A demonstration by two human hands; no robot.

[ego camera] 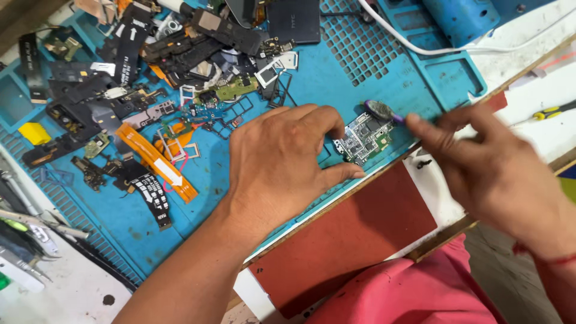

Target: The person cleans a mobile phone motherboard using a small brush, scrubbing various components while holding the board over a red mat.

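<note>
A small green phone circuit board (363,139) lies on the blue work mat (336,78) near its front edge. My left hand (282,165) rests on the mat and pinches the board's left side between forefinger and thumb. My right hand (486,162) holds a small brush with a purple handle (382,110), its grey bristle head just above the board's upper edge. The right hand is blurred.
A heap of phone parts (156,78), flex cables and metal frames covers the mat's left half, with an orange flex strip (156,162) nearest my left hand. A dark phone panel (293,21), blue device (461,18), white cable and yellow-handled screwdriver (552,111) lie farther off. A red-brown sheet (354,234) lies below.
</note>
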